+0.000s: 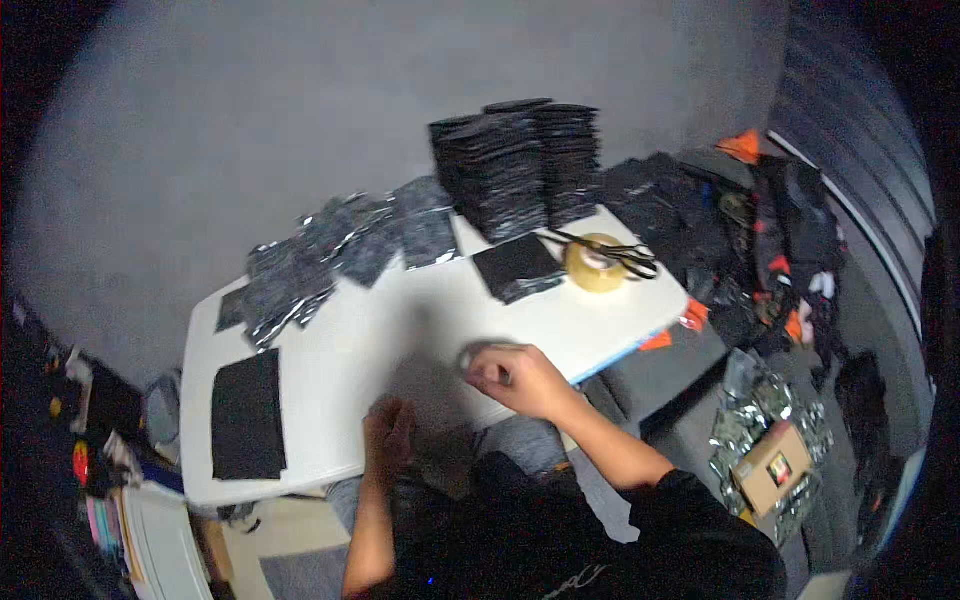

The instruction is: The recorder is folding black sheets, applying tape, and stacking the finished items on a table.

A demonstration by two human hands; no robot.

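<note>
Both of my hands are over the near edge of a white table (330, 375). My right hand (512, 378) is above the tabletop with its fingers curled in. To its left and nearer to me, my left hand (388, 428) has its fingers bent and pressed together, slightly blurred. A dark, blurry patch lies between the hands; I cannot tell whether it is shadow or a thin dark thing. What the fingers hold, if anything, is hidden. A flat black piece (248, 415) lies at the table's left end. Another flat black package (518, 268) rests beyond my right hand.
Tall stacks of flat black packages (500, 170) stand at the back. Shiny dark packages (340, 235) lie along the back edge. A tape roll (597, 275) has black-handled scissors (635, 262) over it. A cardboard box (772, 468) sits on silvery packages to the right.
</note>
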